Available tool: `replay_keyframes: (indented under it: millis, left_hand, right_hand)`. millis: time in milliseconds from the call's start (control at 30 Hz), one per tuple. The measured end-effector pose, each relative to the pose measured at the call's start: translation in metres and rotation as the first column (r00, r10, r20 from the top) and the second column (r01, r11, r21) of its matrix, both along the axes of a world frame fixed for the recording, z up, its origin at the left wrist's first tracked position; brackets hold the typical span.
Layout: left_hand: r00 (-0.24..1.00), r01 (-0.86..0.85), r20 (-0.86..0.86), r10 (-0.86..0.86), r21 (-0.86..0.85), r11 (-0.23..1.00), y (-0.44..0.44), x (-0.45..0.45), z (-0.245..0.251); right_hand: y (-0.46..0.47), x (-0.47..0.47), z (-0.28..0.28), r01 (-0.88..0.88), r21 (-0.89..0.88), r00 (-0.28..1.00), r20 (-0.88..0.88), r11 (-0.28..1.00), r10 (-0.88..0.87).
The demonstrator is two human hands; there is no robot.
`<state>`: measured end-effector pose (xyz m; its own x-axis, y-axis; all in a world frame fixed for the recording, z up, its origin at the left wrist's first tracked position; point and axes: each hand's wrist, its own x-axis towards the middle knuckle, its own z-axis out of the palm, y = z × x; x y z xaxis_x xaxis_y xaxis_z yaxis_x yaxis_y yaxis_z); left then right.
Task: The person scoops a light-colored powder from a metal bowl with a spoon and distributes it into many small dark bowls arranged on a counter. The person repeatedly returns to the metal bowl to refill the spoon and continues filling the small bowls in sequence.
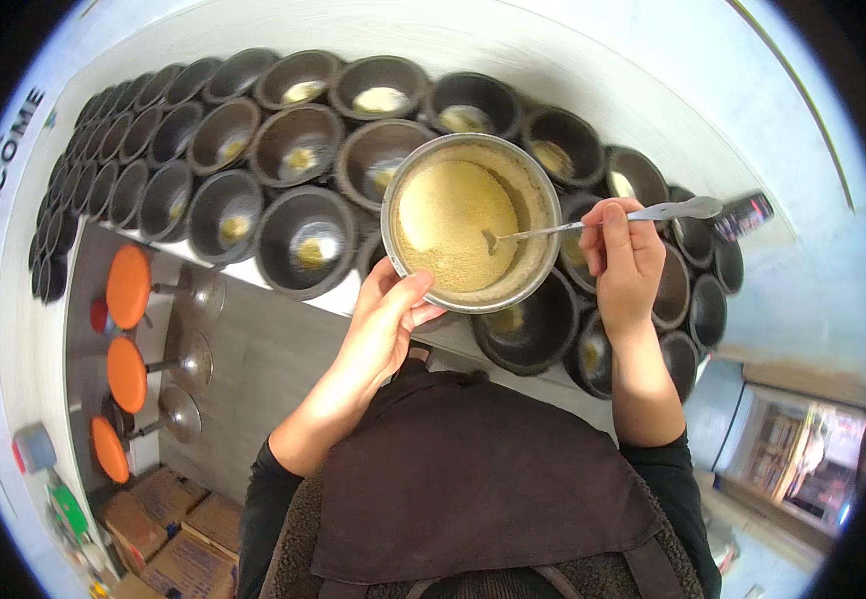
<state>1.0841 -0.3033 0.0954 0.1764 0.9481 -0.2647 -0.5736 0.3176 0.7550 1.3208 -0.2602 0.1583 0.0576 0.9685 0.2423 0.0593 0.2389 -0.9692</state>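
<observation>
My left hand (392, 318) grips the rim of a round metal pot (540, 217), thumb on the near edge. Inside lies a yellowish granular powder (455, 217). Between the fingers of my right hand (625, 262) is a metal spoon (654, 213), its handle pointing right and its tip down in the powder. Under and around the pot stand rows of dark stoneware-like bowls (306, 241). Several hold a small heap of yellowish powder (313, 252); some also show a whiter substance (380, 100). The pot hides parts of the bowls beneath it.
The bowls cover a long white counter (253, 262) against a pale wall. A phone-like dark object (745, 217) lies beyond the bowls at right. Orange-seated stools (127, 374) stand at lower left, near cardboard boxes (186, 561). An opening (800, 457) shows at lower right.
</observation>
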Motion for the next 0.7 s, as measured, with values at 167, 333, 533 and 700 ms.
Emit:
replay_keyframes:
  millis: [167, 333, 533, 700]
  left_hand:
    - [0.978, 0.203, 0.054, -0.203, -0.003, 0.979, -0.005, 0.073, -0.001]
    - [0.933, 0.357, 0.052, -0.355, -0.016, 0.934, -0.015, 0.136, -0.001]
    - [0.872, 0.487, -0.023, -0.489, -0.066, 0.871, -0.025, 0.194, -0.003]
    - [0.833, 0.548, -0.061, -0.549, -0.039, 0.836, -0.032, 0.227, -0.001]
  right_hand:
    - [-0.050, 0.076, -0.014, 0.220, -0.027, 0.974, -0.054, 0.975, -0.221]
    - [-0.099, 0.138, -0.015, 0.383, -0.005, 0.920, -0.089, 0.924, -0.382]
    - [-0.145, 0.183, -0.002, 0.358, 0.151, 0.923, 0.091, 0.921, -0.374]
    - [-0.174, 0.216, 0.020, 0.281, 0.301, 0.805, 0.444, 0.911, -0.395]
